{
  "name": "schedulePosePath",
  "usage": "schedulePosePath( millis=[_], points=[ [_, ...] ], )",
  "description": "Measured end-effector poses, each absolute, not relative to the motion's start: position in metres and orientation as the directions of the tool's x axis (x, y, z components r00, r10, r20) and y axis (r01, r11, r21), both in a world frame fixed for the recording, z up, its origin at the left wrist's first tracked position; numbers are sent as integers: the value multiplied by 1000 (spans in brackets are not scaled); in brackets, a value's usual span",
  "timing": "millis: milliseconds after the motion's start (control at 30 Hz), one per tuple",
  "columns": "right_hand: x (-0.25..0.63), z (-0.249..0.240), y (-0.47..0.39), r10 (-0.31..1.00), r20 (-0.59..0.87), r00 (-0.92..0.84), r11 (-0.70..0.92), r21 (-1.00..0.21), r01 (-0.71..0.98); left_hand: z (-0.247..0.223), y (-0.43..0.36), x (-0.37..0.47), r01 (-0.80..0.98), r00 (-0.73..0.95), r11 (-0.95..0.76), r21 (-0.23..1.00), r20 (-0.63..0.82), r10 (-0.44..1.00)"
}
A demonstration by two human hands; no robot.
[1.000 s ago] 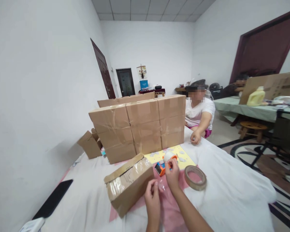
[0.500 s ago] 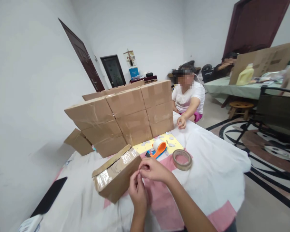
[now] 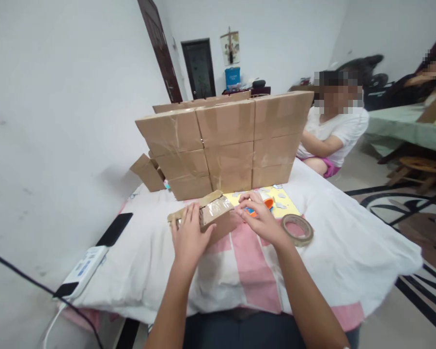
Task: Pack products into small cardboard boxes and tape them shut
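A small cardboard box (image 3: 221,228) with shiny clear tape along its top lies on the cloth in front of me. My left hand (image 3: 191,235) rests on its left part, fingers spread across the top and thumb out along the near side. At the box's right end hovers my right hand (image 3: 261,220), its fingers apart and slightly bent; whether it touches the box I cannot tell. Partly hidden behind that hand is an orange and blue tape dispenser (image 3: 268,203). A roll of brown tape (image 3: 297,230) lies just right of my right hand.
Stacked cardboard boxes (image 3: 227,145) form a wall across the table. A yellow sheet with scraps (image 3: 285,199) lies before it. A black phone-like slab (image 3: 115,229) and a white power strip (image 3: 83,269) are at left. A person in a white shirt (image 3: 343,128) sits at right.
My hands have come apart from each other. The left is now on the small box, the right at its far end. The seated person's arm has drawn back from the table. My view has shifted.
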State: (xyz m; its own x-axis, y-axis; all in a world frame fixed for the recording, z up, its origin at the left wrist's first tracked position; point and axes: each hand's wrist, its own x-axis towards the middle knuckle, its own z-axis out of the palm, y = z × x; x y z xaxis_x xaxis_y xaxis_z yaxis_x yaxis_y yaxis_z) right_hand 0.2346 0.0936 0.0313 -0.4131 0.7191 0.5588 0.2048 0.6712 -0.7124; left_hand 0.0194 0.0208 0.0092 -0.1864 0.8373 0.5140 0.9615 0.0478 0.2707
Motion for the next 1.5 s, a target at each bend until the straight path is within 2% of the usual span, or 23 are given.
schedulePosePath(
  millis=[100, 300, 433, 567, 867, 967, 1033, 1100, 1167, 1267, 1333, 1400, 1500],
  points=[
    [200, 37, 106, 695, 498, -519, 678, -694, 241, 2, 29, -4, 978, -138, 60, 202, 395, 908],
    [119, 29, 135, 654, 331, -680, 700, -605, 379, -9, 21, -16, 971, -118, 13, 239, 432, 894],
    [96, 19, 145, 687, 267, -675, 693, -520, 499, -12, 17, -14, 979, -109, 2, 205, 509, 854],
    [95, 14, 149, 708, 276, -650, 684, -498, 533, -17, 14, -11, 985, -106, 13, 171, 553, 826],
    [94, 14, 140, 719, 281, -635, 690, -391, 609, -30, 8, -7, 980, -97, -33, 198, 610, 787],
    [95, 14, 147, 787, 335, -519, 615, -347, 708, -32, 8, -9, 977, -82, -60, 205, 618, 782],
    [101, 14, 159, 855, 379, -355, 496, -392, 775, -32, 9, -10, 974, -80, -70, 214, 620, 781],
    [113, 12, 174, 906, 351, -238, 401, -528, 749, -32, 10, -10, 972, -77, -80, 222, 616, 784],
    [129, 7, 185, 928, 236, -288, 367, -717, 593, -32, 9, -9, 969, -76, -85, 231, 610, 789],
    [157, -7, 181, 859, 88, -505, 244, -937, 252, -28, 6, -8, 968, -68, -91, 233, 594, 801],
    [175, -19, 164, 831, 79, -551, 149, -985, 85, -25, 1, -7, 972, -38, -104, 213, 574, 818],
    [191, -31, 143, 832, 121, -541, 142, -990, -3, -22, -3, -9, 975, 20, -138, 174, 551, 834],
    [212, -47, 117, 790, 182, -585, 227, -974, 3, -24, -8, -16, 966, 141, -235, 110, 539, 830]
  ],
)
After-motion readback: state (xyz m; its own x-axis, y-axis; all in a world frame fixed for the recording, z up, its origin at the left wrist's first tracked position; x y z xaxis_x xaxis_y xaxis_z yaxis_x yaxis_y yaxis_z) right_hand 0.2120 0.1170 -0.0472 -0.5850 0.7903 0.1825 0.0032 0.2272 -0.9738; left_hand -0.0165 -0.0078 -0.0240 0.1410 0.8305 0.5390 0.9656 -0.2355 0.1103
